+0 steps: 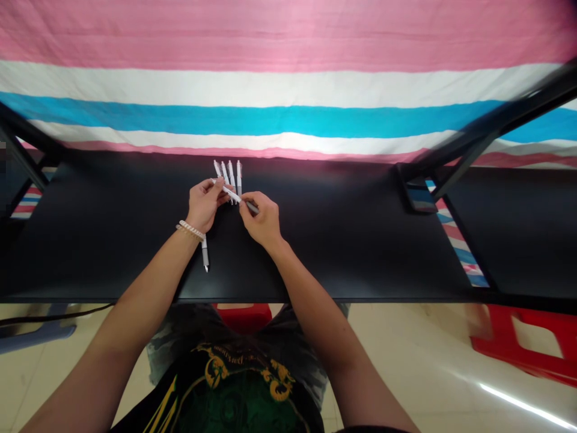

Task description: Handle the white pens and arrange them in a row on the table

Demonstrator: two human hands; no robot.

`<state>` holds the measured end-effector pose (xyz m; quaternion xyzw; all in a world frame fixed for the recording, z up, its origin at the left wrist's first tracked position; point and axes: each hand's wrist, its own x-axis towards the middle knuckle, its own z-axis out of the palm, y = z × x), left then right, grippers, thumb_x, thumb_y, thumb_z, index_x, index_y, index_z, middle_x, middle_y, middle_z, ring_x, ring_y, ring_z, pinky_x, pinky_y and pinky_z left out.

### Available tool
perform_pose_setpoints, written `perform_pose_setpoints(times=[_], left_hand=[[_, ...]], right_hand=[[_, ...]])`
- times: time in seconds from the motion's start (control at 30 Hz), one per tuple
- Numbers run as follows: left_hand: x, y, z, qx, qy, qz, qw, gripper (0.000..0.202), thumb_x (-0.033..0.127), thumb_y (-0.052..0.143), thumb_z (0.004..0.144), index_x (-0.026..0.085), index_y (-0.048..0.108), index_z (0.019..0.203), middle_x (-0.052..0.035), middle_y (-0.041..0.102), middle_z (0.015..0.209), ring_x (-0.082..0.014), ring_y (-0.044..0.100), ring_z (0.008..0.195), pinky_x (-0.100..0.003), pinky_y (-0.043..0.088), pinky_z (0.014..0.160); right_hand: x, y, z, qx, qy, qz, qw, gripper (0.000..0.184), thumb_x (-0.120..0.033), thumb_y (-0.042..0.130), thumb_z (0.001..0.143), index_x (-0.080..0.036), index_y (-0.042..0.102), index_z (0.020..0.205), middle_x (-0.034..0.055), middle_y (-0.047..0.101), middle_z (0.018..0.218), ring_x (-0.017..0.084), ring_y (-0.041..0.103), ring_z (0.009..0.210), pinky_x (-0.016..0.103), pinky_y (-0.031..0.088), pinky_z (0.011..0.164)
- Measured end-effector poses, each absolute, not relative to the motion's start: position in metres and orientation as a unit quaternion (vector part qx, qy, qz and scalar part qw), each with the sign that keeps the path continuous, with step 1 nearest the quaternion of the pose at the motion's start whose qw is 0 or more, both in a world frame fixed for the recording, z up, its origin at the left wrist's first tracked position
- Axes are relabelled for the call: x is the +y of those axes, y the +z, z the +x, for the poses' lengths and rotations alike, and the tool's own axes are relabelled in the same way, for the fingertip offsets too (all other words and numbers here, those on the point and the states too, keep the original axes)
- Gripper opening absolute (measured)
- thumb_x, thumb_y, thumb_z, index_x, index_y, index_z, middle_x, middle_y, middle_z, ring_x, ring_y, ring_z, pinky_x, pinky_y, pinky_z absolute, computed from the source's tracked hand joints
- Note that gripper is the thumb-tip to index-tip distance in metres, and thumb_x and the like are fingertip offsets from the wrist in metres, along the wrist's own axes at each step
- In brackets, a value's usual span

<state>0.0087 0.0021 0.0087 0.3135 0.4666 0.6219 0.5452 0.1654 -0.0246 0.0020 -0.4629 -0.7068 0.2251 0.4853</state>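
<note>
Both hands hold one white pen (232, 195) slantwise over a black table (342, 240). My left hand (204, 203), with a beaded bracelet at the wrist, pinches the pen's upper end. My right hand (261, 219) grips its lower, grey end. Just behind the hands, several white pens (228, 170) lie side by side on the table. Another pen (205, 253) lies on the table below my left wrist, partly hidden by it.
A striped pink, white and blue cloth (288, 90) hangs behind the table. A black frame bar (487, 135) slants down at the right with a second black table (518, 228) beyond. Red stools (527, 346) stand on the floor.
</note>
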Motion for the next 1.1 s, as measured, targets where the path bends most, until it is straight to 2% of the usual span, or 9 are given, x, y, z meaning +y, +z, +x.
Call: perform_pose_setpoints(times=[1.1], left_hand=[[0.0017,0.0082,0.0079,0.466,0.613,0.345,0.537,0.032,0.043,0.084,0.080,0.016,0.066,0.080,-0.0059,0.074,0.081,-0.0138,0.071,0.074,-0.024,0.057,0.069]], right_hand=[[-0.0222,-0.0021,0.1645,-0.702,0.260,-0.479,0.459,0.013,-0.023,0.059,0.090,-0.020,0.070,0.096,0.0038,0.073,0.090,0.017,0.065,0.078,0.029,0.051,0.072]])
